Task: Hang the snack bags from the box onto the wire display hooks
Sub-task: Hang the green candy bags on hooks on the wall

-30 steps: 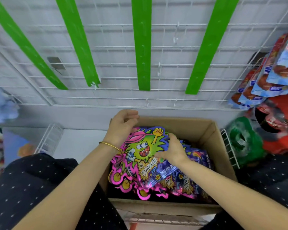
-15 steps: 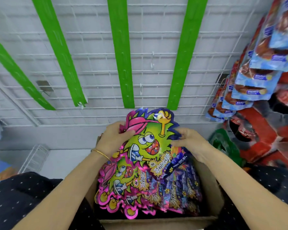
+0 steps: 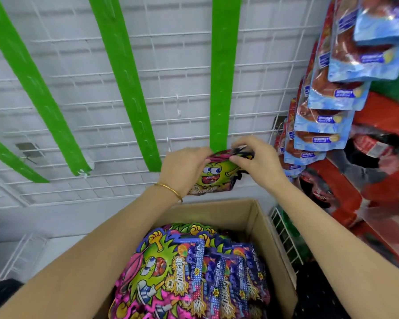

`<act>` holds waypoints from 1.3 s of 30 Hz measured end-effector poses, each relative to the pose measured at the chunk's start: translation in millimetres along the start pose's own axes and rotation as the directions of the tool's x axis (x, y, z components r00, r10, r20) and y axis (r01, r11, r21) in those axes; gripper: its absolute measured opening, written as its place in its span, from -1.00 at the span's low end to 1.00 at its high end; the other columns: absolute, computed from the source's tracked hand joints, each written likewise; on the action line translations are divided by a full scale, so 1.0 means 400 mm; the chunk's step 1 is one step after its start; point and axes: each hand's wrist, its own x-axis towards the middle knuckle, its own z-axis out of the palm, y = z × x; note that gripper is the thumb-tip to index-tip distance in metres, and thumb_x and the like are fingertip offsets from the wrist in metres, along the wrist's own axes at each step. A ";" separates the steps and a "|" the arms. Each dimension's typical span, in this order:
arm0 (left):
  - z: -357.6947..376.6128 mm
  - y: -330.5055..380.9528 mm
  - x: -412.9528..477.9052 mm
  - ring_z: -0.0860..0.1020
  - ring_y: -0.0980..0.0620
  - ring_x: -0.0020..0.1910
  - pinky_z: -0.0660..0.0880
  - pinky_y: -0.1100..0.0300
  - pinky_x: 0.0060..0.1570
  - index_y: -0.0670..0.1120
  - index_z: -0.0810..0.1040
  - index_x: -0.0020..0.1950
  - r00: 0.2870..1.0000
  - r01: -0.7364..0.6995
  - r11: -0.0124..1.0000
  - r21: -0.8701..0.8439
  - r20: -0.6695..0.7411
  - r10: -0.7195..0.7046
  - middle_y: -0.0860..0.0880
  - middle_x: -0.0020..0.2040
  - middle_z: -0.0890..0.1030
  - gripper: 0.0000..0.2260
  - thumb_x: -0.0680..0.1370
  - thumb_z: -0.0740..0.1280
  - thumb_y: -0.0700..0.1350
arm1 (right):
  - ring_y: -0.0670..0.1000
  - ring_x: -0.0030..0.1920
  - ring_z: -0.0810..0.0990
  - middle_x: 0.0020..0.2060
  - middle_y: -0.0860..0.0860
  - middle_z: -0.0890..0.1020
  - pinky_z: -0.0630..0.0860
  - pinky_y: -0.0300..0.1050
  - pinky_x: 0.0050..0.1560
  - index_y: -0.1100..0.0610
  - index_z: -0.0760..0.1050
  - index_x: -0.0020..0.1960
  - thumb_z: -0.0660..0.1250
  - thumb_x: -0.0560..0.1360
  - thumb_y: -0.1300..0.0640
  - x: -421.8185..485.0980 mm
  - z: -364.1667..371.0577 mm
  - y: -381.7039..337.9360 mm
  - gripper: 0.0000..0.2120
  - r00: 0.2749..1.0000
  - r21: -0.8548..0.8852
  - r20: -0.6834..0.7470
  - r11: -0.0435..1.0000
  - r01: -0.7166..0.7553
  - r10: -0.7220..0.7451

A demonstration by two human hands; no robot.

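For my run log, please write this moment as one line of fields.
phase: hanging | left hand: holds snack bag top | right hand: pinches same top, at green strip lower end | hooked: cannot tell | box: more bags inside

mid-frame, one snack bag (image 3: 214, 174) pinched at its top by left hand (image 3: 184, 169) and right hand (image 3: 258, 160), right at the foot of a green strip (image 3: 224, 77). lower centre, more bags (image 3: 171, 272) stacked in the cardboard box (image 3: 228, 215).
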 end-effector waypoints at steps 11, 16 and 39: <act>0.110 -0.017 0.010 0.45 0.04 0.06 0.43 0.17 0.05 -0.13 0.46 0.16 0.990 0.138 0.930 -0.341 0.029 -0.136 -0.05 0.06 0.50 -0.65 0.46 0.37 0.02 | 0.09 -0.09 0.59 -0.13 0.08 0.66 0.51 -0.01 -0.09 0.14 0.58 -0.02 0.33 0.49 0.13 0.014 0.075 0.094 -0.88 0.979 -0.033 0.175 0.994 -0.101 0.106; 0.104 0.006 0.070 0.49 0.03 0.07 0.46 0.13 0.16 -0.19 0.39 0.19 0.905 0.378 0.681 -0.627 0.096 -0.414 -0.06 0.09 0.51 -0.66 0.49 0.35 -0.09 | 0.09 -0.10 0.59 -0.12 0.08 0.65 0.53 0.05 -0.05 0.17 0.56 -0.01 0.31 0.51 0.08 0.032 0.084 0.094 -0.83 0.978 -0.004 0.153 0.990 -0.142 0.141; 0.105 0.020 0.117 0.20 0.05 -0.44 0.17 0.13 -0.39 -0.05 0.21 -0.38 0.886 0.457 0.646 -0.611 0.251 -0.390 0.02 -0.46 0.23 -0.66 0.55 0.25 -0.11 | 0.16 -0.14 0.54 -0.24 0.08 0.58 0.35 -0.01 -0.14 0.15 0.46 -0.12 0.18 0.56 -0.05 0.032 0.097 0.068 -0.72 0.990 -0.255 -0.019 0.957 -0.137 0.137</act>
